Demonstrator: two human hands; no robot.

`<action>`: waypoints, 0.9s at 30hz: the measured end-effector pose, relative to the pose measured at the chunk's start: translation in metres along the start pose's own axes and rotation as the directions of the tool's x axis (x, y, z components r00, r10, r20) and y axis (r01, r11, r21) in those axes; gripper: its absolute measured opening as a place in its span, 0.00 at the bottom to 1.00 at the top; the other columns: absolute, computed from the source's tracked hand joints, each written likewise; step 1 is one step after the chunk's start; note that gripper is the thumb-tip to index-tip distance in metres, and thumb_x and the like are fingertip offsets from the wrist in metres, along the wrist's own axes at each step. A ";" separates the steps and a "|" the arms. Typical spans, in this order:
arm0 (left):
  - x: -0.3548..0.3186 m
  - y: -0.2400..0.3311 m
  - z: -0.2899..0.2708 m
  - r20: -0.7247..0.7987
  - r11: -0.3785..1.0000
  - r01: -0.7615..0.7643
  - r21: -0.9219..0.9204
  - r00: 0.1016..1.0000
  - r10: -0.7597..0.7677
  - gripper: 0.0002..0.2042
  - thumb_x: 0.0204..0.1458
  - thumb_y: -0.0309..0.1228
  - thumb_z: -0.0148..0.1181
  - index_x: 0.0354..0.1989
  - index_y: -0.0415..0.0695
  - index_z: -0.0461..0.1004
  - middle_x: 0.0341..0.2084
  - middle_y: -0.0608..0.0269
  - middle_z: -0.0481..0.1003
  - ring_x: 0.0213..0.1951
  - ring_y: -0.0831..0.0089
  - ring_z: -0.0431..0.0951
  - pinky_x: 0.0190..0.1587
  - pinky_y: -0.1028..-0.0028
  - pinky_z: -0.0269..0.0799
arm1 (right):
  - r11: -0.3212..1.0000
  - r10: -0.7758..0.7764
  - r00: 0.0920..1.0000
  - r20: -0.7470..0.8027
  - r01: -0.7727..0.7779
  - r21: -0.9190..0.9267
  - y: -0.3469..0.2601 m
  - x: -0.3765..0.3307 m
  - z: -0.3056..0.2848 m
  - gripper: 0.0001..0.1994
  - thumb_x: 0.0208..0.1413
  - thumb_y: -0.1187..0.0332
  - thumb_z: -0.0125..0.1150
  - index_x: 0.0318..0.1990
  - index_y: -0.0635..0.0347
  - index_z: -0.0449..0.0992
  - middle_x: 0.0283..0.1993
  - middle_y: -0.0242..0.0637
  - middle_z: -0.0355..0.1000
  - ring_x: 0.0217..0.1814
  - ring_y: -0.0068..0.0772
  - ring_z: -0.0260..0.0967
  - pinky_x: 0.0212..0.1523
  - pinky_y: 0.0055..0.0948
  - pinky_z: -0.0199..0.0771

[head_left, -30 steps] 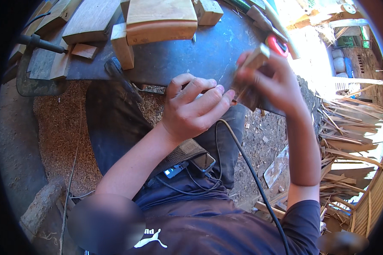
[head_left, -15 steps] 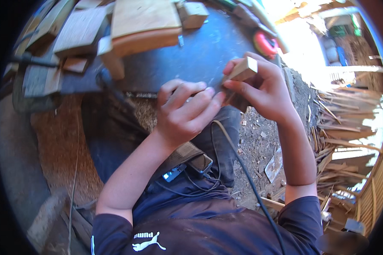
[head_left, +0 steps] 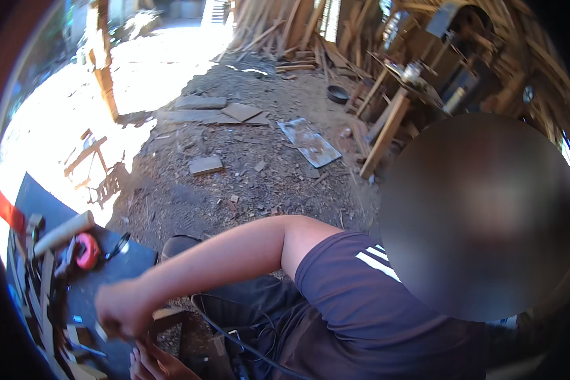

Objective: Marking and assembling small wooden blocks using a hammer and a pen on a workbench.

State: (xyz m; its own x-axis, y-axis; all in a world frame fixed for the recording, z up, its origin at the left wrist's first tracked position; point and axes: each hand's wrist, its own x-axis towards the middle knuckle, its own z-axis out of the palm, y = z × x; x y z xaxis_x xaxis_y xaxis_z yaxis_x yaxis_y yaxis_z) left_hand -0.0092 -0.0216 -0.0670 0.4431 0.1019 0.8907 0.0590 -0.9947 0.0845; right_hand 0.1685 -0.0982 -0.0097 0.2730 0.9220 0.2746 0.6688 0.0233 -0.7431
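My right arm reaches across to the lower left, and my right hand (head_left: 125,309) is curled and slightly blurred. A small wooden block (head_left: 101,331) shows its pale end at the fingers; the rest is covered by the hand. Just below, at the bottom edge, my left hand (head_left: 152,363) has its fingers bent close to the right hand. What those fingers hold, if anything, is hidden. Both hands are beside the dark table (head_left: 133,249). On it lie a pink-red ring-shaped thing (head_left: 88,251) and a pale round stick (head_left: 63,233).
Wood pieces (head_left: 47,285) line the table's left side. A cable (head_left: 234,339) crosses my lap. On the chip-strewn ground are a wooden block (head_left: 206,166), boards (head_left: 199,118), a crumpled sheet (head_left: 311,143) and a black bowl (head_left: 337,94). A wooden stand (head_left: 386,133) is at the right.
The view has swung to the right, showing more ground and the yard. My hands and the table now appear at the lower left, with the left hand partly cut off.
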 end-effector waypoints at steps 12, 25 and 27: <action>0.032 0.038 0.031 -0.179 0.983 -0.025 -0.184 0.984 -0.008 0.13 0.56 0.44 0.73 0.31 0.47 0.87 0.26 0.64 0.80 0.32 0.65 0.81 0.35 0.64 0.75 | 0.983 0.144 0.978 -0.150 -0.159 -0.093 0.031 0.011 -0.023 0.15 0.40 0.59 0.80 0.34 0.56 0.85 0.35 0.42 0.82 0.43 0.45 0.81 0.45 0.40 0.78; 0.044 0.096 0.063 -0.180 0.873 -0.138 -0.467 0.982 0.059 0.10 0.55 0.39 0.74 0.32 0.45 0.86 0.28 0.63 0.81 0.34 0.65 0.82 0.39 0.65 0.76 | 0.931 0.280 0.956 0.093 -0.246 -0.271 0.052 0.026 -0.008 0.17 0.51 0.54 0.71 0.41 0.56 0.86 0.40 0.39 0.84 0.41 0.39 0.83 0.44 0.38 0.81; 0.037 0.075 0.070 -0.157 0.899 -0.104 -0.425 0.987 0.040 0.10 0.54 0.39 0.74 0.32 0.45 0.85 0.29 0.63 0.81 0.35 0.65 0.82 0.39 0.65 0.76 | 0.992 -0.081 0.994 -0.067 0.074 -0.102 0.010 0.023 0.002 0.09 0.52 0.63 0.66 0.28 0.59 0.82 0.29 0.49 0.79 0.32 0.46 0.76 0.37 0.46 0.72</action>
State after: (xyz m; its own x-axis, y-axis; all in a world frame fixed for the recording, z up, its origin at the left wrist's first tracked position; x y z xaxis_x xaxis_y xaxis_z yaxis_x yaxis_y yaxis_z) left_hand 0.0743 -0.0916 -0.0586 0.2987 0.0583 0.9526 -0.3731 -0.9116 0.1727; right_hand 0.1803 -0.0757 -0.0118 0.2634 0.8892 0.3741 0.7540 0.0521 -0.6548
